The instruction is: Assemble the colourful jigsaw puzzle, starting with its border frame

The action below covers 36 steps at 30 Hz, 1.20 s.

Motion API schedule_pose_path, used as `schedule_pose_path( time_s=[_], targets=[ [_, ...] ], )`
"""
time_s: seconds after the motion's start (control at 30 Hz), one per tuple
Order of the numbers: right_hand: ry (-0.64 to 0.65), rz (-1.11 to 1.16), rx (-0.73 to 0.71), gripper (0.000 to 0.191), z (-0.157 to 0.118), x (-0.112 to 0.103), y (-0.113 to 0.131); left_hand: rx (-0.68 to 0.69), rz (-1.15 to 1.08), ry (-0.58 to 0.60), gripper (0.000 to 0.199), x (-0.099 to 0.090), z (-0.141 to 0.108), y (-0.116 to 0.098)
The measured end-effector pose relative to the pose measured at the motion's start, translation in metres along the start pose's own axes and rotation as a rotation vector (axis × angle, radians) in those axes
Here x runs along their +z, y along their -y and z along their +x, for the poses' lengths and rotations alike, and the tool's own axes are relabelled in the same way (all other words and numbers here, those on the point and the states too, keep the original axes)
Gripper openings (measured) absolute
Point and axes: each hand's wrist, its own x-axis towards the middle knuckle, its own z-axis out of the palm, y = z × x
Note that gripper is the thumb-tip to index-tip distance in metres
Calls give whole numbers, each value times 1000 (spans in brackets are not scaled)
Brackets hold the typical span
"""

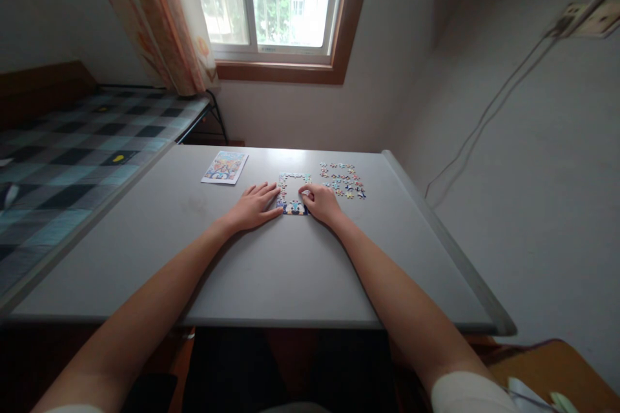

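Note:
A partly joined jigsaw puzzle (pixel 294 208) lies on the grey table, its border forming a frame around a bare middle. My left hand (pixel 253 206) rests flat with fingers spread, its fingertips at the puzzle's left edge. My right hand (pixel 320 201) is over the puzzle's right side, thumb and index finger pinched together around something small and pale that I cannot make out. Several loose puzzle pieces (pixel 349 195) are scattered just beyond and right of my right hand. A colourful picture sheet (pixel 225 168) lies at the back left.
The grey table (pixel 285 271) has a raised right edge near the wall. At the left stands a bed with a checked cover (pixel 130 129). A window (pixel 290 0) and a curtain (pixel 155 19) are behind. A cable (pixel 484 116) hangs along the right wall.

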Motion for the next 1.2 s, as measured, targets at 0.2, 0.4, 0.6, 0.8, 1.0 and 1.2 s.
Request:
schedule_pose_path(
  time_s=[0.2,0.4,0.6,0.8,1.0,1.2],
  targets=[
    [-4,3,-6,23,0,0,-1,-5,-4,-2,70,1,0,1],
    [-8,4,-6,23,0,1,-1,-1,-5,-9,71,2,0,2],
    [-8,0,-4,23,0,0,-1,3,-6,-11,71,3,1,2],
    [-10,3,-11,23,0,1,-2,1,-2,-13,70,4,1,2],
    [-5,1,-2,23,0,0,0,3,0,-10,71,2,0,2],
    [-8,8,-4,23,0,1,-1,5,1,-11,70,3,1,3]
  ],
)
